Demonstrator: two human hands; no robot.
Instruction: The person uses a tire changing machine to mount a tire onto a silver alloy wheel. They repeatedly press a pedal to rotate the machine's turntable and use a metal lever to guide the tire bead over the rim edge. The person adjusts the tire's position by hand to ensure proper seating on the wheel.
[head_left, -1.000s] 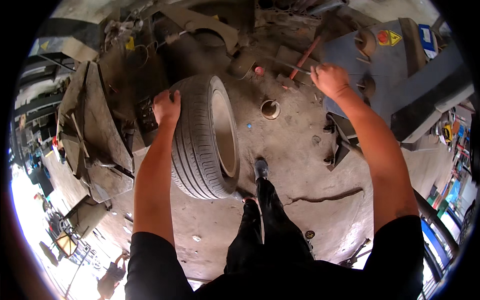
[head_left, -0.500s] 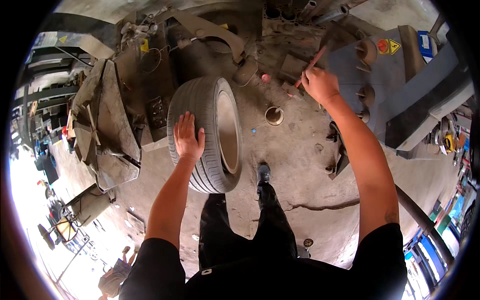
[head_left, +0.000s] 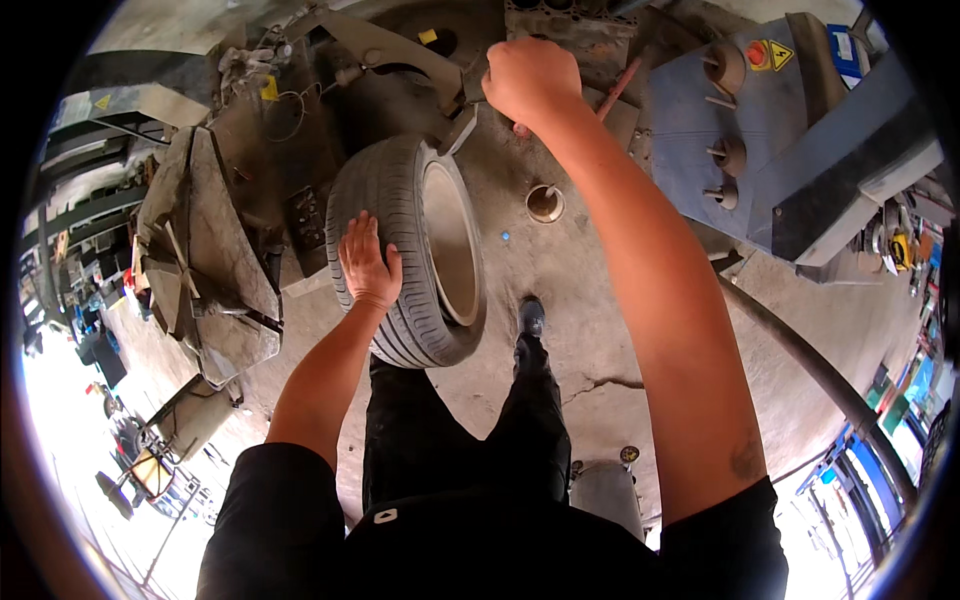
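The dusty, cracked floor (head_left: 585, 280) lies in a cluttered workshop, with a grey machine (head_left: 685, 130) at the right and a small round pot (head_left: 545, 206) near the middle. The right hand (head_left: 535, 82) has swung leftward since half a second ago, away from the red bar (head_left: 620, 88); it's curled into a fist, and I can't tell whether it holds anything. The left hand (head_left: 368, 265) stays flat on the tread, fingers extended. The tire (head_left: 410, 300) stands upright by the person's left leg, black, grooved and dusty, around a pale rim (head_left: 450, 245).

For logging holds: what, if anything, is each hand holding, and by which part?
Left hand lies open on the tire tread, holding nothing; whether the closed right hand holds anything cannot be told.
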